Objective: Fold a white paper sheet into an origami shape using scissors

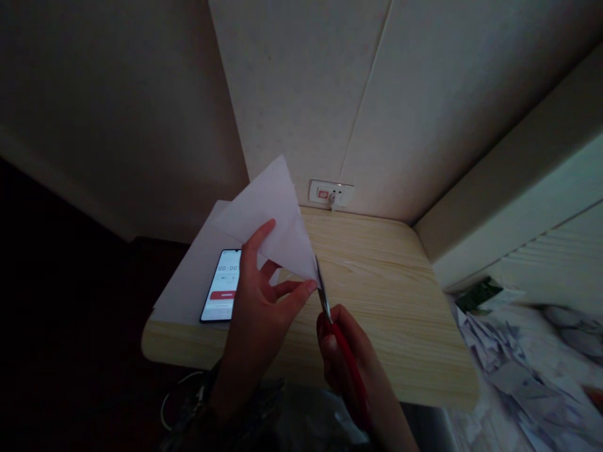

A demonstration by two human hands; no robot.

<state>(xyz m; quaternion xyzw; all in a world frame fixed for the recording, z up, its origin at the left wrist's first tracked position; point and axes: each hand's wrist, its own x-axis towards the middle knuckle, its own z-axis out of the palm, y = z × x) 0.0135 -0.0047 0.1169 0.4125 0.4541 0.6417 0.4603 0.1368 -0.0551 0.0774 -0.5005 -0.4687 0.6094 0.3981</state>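
My left hand (264,289) pinches a folded sheet of white paper (277,213), its thumb near the lower right corner and a finger laid across its face. The paper is raised above the table, with one point toward the wall. In my right hand (351,345) is a pair of scissors with red handles (351,367), my fingers wrapped round them. The metal blades (323,292) point up and away from me and meet the paper's right edge close to its lower corner. How far the blades are apart is hard to make out.
A phone (221,289) showing a timer lies on more white paper (188,282) at the left of the wooden table (377,301). Behind is a wall socket (330,192) with a plug. Paper scraps (522,383) and a green package (480,295) lie at the right.
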